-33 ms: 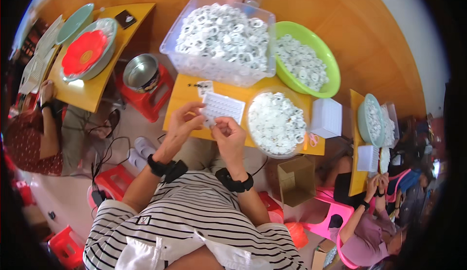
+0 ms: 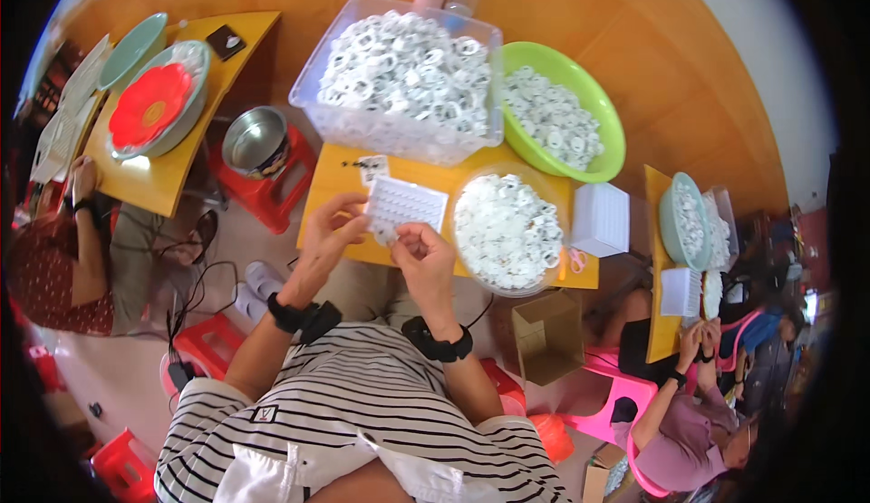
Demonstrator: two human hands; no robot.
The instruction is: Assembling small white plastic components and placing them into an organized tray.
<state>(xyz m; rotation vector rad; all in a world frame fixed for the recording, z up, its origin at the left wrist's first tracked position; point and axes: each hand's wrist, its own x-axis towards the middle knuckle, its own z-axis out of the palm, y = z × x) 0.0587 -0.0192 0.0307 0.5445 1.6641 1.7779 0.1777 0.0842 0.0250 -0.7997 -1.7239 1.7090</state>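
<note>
Slightly farther apart now, my left hand (image 2: 328,233) has parted fingers, while my right hand (image 2: 426,258) pinches a small pale piece (image 2: 383,234), probably light, stiff, best held edgewise.

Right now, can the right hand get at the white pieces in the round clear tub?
Probably yes: the tub sits just right of the right hand, the white pieces lie uncovered, and nothing seems to block the way. The hand looks busy with a small piece, though.
</note>
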